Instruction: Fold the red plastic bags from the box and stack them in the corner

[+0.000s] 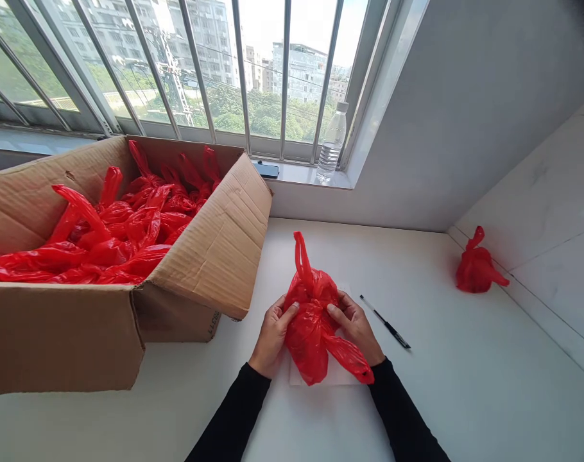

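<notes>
A knotted red plastic bag point(311, 327) is held between my two hands, above a white sheet of paper point(299, 377) on the white table. My left hand point(275, 330) grips its left side, thumb on the front. On the opposite side my right hand point(357, 324) grips it the same way, fingers partly hidden behind the plastic. One handle loop points up and another hangs toward my right wrist. What the bag contains is hidden. Just right of my right hand lies a black pen point(386, 323).
An open cardboard box point(61, 337) full of red bags point(113, 231) stands at the left, one flap point(219, 237) leaning over the table. Another red bag point(477, 266) sits by the right wall. A water bottle point(331, 144) and a phone point(266, 170) rest on the sill of the barred window.
</notes>
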`<state>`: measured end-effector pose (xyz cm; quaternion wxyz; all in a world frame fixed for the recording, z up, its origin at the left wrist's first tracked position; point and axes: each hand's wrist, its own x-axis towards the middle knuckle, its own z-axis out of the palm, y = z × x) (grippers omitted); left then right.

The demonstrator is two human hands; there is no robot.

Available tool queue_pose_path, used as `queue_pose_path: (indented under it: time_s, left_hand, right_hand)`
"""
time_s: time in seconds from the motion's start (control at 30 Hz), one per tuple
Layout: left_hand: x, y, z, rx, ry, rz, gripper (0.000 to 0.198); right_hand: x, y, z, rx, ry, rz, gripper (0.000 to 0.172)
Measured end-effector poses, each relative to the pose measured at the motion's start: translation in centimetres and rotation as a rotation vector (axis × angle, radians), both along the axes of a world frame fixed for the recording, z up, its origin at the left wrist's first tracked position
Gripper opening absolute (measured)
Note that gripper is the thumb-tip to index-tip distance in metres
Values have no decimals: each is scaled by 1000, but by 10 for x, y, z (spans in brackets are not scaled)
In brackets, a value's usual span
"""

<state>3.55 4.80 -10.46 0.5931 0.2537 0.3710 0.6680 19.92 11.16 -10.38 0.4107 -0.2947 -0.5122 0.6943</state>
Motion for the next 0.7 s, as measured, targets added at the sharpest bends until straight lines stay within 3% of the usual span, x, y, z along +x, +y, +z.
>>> queue_pose_path:
  time_s: [0.17,0.4,0.57,0.7]
  left_hand:
    - [0,0,1,65,95,-94,44]
    - [2,1,2,39,68,-10,40]
    - [1,-1,7,32,9,-113,45]
    - [2,0,2,88,33,-159,61]
  right_hand:
    - [2,5,-10,-3,16,-44,27]
    - [2,1,1,-20,38,73,37]
    - [3,4,-4,-22,60,-65,29]
    - [6,7,-5,-60,88,-117,29]
